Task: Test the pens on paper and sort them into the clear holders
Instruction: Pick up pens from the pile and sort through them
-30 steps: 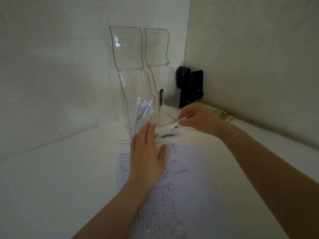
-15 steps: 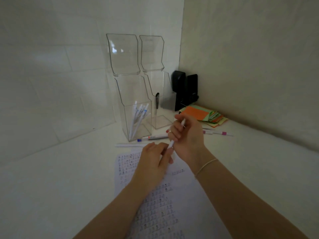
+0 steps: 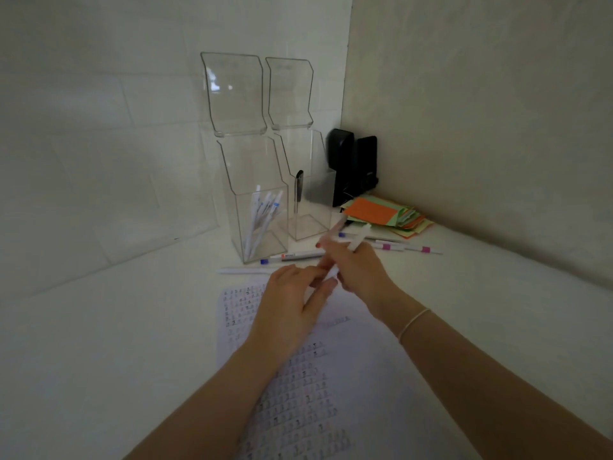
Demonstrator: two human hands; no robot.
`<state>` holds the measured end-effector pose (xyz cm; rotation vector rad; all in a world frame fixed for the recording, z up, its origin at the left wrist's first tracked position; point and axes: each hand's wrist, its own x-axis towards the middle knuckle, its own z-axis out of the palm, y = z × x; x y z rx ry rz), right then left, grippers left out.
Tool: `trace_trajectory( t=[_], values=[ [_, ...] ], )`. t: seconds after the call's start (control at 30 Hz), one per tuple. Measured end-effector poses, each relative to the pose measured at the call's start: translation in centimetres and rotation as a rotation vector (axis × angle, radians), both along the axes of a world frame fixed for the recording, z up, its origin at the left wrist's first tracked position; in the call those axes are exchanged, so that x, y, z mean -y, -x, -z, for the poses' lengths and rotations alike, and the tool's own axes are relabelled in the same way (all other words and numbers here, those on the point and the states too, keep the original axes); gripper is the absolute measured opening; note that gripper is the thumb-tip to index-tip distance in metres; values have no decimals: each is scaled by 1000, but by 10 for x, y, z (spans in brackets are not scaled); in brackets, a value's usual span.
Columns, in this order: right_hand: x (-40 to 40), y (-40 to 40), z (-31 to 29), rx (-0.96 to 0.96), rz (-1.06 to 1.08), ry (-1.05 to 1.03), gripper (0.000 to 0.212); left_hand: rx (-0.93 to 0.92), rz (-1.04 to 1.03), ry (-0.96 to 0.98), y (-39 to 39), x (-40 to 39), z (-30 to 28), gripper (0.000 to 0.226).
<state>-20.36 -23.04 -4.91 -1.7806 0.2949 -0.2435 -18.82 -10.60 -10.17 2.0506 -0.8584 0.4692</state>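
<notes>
White bench carries your paper. Your right hand grips a pen; your left hand pinches its tip.

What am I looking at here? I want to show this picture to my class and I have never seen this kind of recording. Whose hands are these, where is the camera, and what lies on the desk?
There is no machine: a person wears a camera on the head, so you look down at their own two arms. The right hand grips a white pen, and the left hand meets the pen's lower end, perhaps to uncap it. Beneath them lies a sheet of paper covered in small marks. Behind stand two clear holders: the left holder has several white pens, the right holder one dark pen. More pens lie loose on the white desk, beside a stack of coloured notes.
</notes>
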Motion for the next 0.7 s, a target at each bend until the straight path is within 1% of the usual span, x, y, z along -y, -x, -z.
trace_trajectory(
  t=[0.03, 0.1, 0.13, 0.2, 0.27, 0.3, 0.37, 0.43, 0.5, 0.57, 0.63, 0.7],
  values=[
    [5, 1, 2, 15, 72, 12, 43, -31, -5, -27, 1, 0, 0, 36],
    [18, 3, 2, 74, 152, -111, 46, -149, -4, -64, 1, 0, 0, 32],
    [24, 5, 3, 79, 149, -195, 43, -187, 11, -84, 2, -1, 0, 29],
    [33, 10, 8, 39, 70, -277, 31, -154, 51, -145, 0, -1, 4, 24],
    [38, 13, 20, 29, 15, -233, 15, -137, 83, -254, -1, 0, 6, 27],
    [39, 15, 26, 46, 33, -202, 17, -147, 97, -336, 0, 1, 6, 31],
    [41, 18, 36, 89, 85, -201, 26, -169, 117, -507, 2, 2, 8, 52],
    [40, 21, 44, 112, 141, -192, 26, -165, 122, -595, 3, 2, 8, 71],
    [38, 20, 49, 101, 226, -67, 30, -152, 123, -597, 4, 1, 9, 78],
    [36, 19, 52, 84, 281, 81, 38, -129, 127, -587, 2, 1, 11, 79],
    [36, 18, 54, 77, 283, 137, 39, -120, 127, -584, 1, 1, 12, 80],
    [35, 18, 53, 60, 270, 170, 35, -116, 128, -585, 0, 1, 13, 84]
  ],
)
